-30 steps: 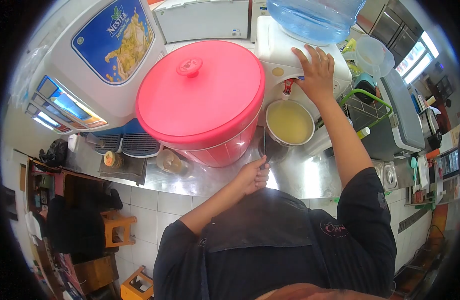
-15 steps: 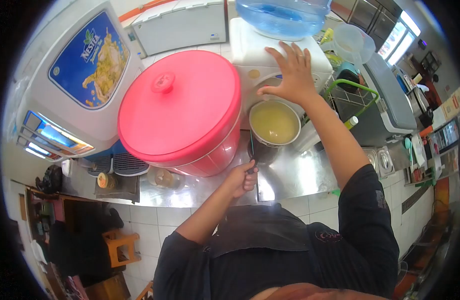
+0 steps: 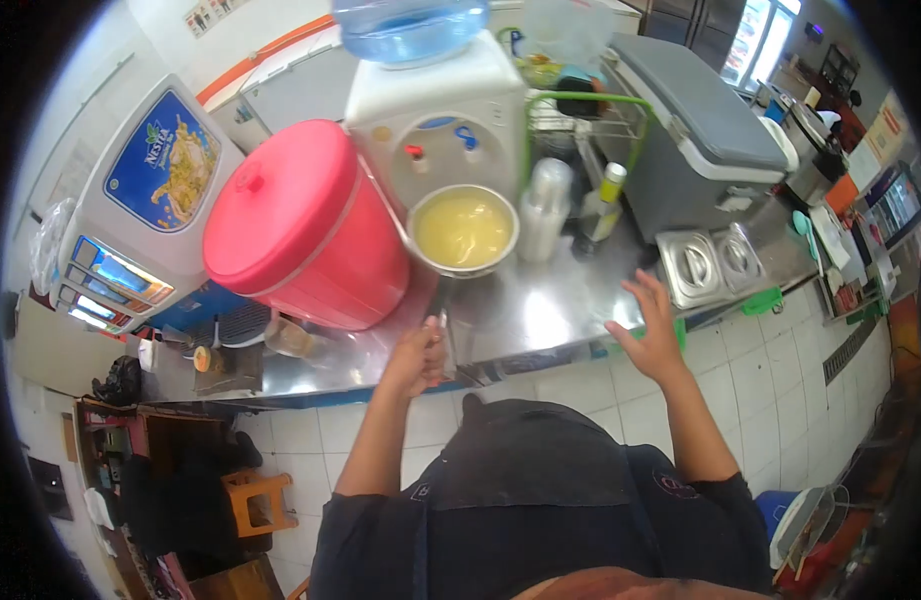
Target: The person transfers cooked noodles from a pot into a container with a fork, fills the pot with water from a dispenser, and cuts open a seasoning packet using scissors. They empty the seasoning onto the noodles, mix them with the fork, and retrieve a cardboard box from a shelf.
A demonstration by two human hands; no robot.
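Note:
A metal pot of yellowish liquid is in front of the white water dispenser, below its red and blue taps. The pot's dark handle points towards me, and my left hand is closed around its end near the counter's front edge. Whether the pot's base rests on the counter is hidden. My right hand is empty, fingers apart, over the front edge of the steel counter. Left of the pot stands a large pink lidded bucket.
Stacked clear cups and a bottle stand right of the pot. Farther right are lidded metal containers and a grey cooler box. A drinks machine is at far left, with an orange stool on the floor.
My right hand has come down from the front of the dispenser to the counter's front edge on the right. The view has shifted; my left hand keeps hold of the pot's handle.

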